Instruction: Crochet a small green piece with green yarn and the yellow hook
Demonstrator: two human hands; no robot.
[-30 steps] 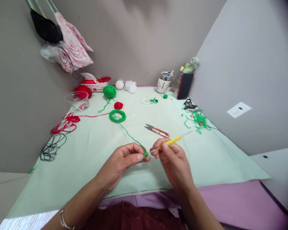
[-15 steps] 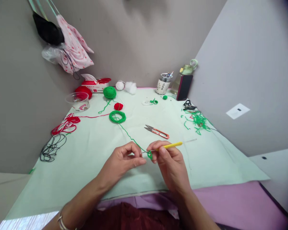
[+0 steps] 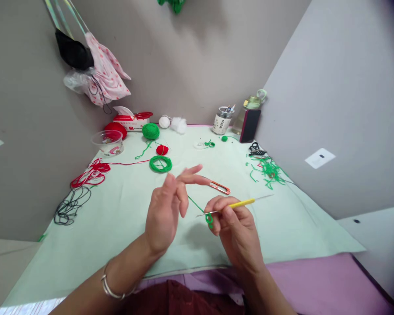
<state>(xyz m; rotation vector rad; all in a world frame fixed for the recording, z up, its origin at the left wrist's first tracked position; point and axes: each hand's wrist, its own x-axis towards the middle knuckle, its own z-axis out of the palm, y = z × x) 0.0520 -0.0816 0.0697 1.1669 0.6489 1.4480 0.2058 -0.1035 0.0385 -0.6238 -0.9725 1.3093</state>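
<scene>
My right hand (image 3: 234,225) pinches a yellow-handled crochet hook (image 3: 243,203), its thin metal tip pointing left. A small looped piece of green yarn (image 3: 209,220) hangs at the metal shaft by my right fingertips. From it a green strand runs up and left toward my left hand (image 3: 166,210), which is raised with fingers spread apart; whether the strand touches its fingers is hidden. Beyond the hands lies a wound ring of green yarn (image 3: 160,164). Orange-handled snips (image 3: 220,187) rest on the cloth, their blades partly covered by my left fingers.
On the pale cloth (image 3: 118,245) are a green yarn ball (image 3: 150,131), a small red ball (image 3: 162,150), red yarn (image 3: 92,174), black cord (image 3: 72,205) and green scraps (image 3: 271,170). Behind stand a clear tub (image 3: 108,144), a pen can (image 3: 222,120) and a phone (image 3: 250,126).
My left hand has moved away from the hook tip, lifted and spread its fingers toward the snips. My right hand, with hook and green piece, has shifted slightly right and down. The view has tilted up slightly.
</scene>
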